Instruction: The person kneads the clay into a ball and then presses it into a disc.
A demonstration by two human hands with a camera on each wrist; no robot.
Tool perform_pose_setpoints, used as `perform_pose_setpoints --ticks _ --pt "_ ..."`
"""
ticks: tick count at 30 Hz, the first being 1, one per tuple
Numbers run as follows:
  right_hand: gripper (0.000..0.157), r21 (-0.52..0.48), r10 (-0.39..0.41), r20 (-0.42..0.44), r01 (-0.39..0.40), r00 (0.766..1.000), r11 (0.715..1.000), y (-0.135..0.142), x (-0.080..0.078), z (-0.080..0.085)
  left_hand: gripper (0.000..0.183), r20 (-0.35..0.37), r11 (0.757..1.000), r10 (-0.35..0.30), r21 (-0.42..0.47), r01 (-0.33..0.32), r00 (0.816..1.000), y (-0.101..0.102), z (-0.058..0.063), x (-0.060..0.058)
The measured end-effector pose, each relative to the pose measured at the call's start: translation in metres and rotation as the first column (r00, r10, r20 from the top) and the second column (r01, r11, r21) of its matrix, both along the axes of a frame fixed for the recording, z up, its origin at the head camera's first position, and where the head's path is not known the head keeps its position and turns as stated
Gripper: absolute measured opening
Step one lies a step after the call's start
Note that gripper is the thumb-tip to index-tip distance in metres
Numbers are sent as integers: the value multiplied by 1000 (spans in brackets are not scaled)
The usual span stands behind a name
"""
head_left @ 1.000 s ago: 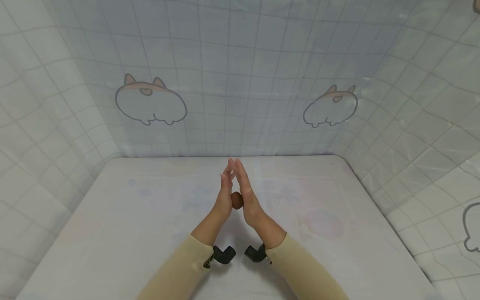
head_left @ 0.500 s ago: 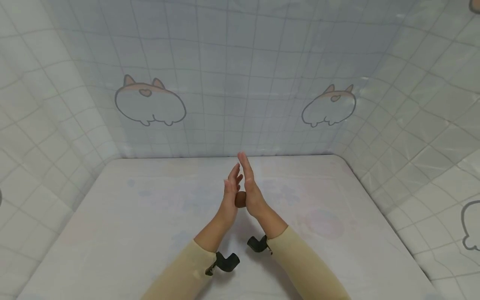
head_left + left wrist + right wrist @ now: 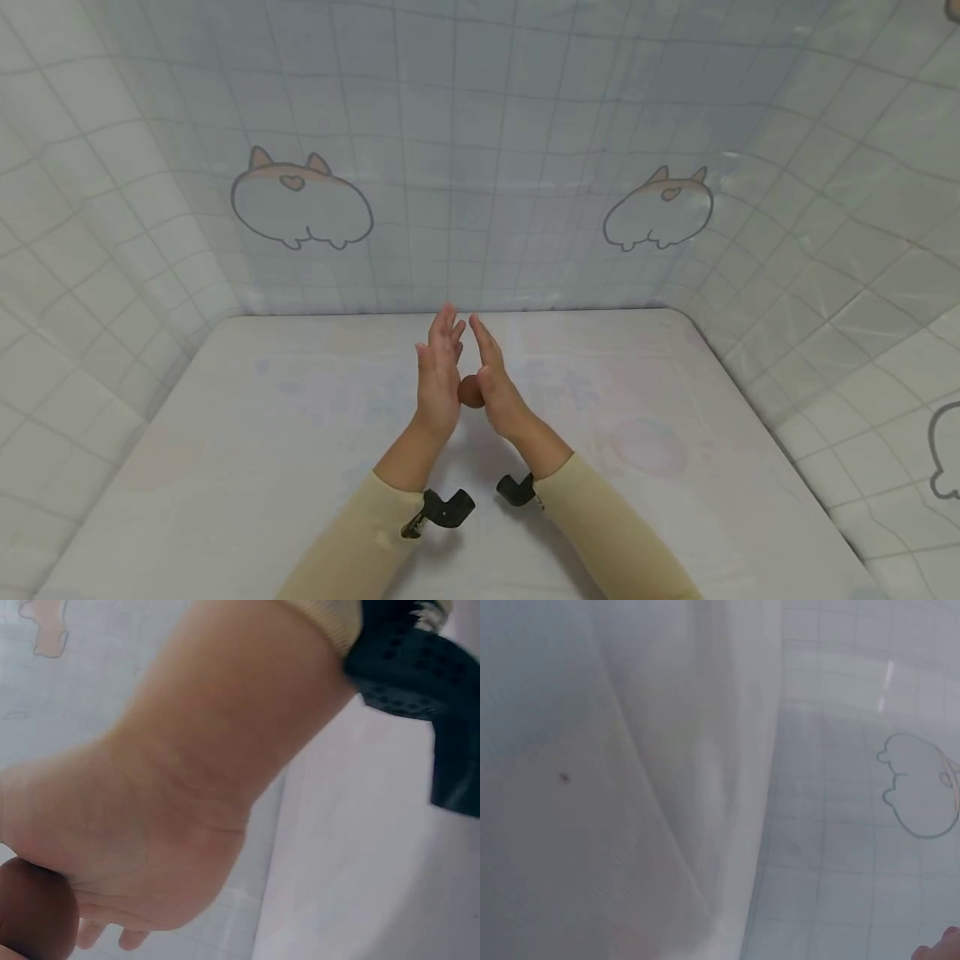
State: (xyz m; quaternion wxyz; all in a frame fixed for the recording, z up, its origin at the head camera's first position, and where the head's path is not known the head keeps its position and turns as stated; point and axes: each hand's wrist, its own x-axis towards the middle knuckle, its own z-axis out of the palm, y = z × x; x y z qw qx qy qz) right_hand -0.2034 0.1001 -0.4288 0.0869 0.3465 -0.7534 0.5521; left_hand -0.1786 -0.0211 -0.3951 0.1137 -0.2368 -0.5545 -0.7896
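A smooth brown ball, like a lump of clay, sits between two palms held above the table in the head view. My left hand stands upright with straight fingers, its palm against the ball's left side. From the right, my right hand presses the ball with its flat palm, fingers straight and pointing forward. The fingertips of the two hands are a little apart. Close up in the left wrist view, the brown ball lies against the left palm. Only some fingertips show in the right wrist view.
Underneath is a white table with faint pastel prints. A gridded sheet with cartoon animal outlines hangs behind it and along both sides. Dark wrist cameras stick out inward from both sleeves.
The palms have rubbed against each other, with the ball turning and shifting between them. Over the last half second my left hand has moved forward and left, the right slightly back.
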Motion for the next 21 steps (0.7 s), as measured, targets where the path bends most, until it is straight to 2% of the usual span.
perform_pose_setpoints --ticks 5,12,15,17,21 --pt "100 0 40 -59 -40 997 999 -3 7 -3 96 -31 997 35 -66 -37 999 -3 1 -4" --pt "98 -110 144 -134 -159 980 981 -5 14 3 97 -31 974 51 -218 -57 998 0 -10 -7" --pt "97 -137 107 -144 -127 984 982 -6 16 7 96 -37 963 54 -262 -62 998 3 -16 -7" --pt "95 -158 65 -120 -84 991 984 -5 17 8 96 -28 955 50 -292 -56 998 4 -20 -6" --pt "93 -199 -15 -69 1 997 980 -4 17 13 93 11 939 16 -345 -12 1000 5 -25 -2"
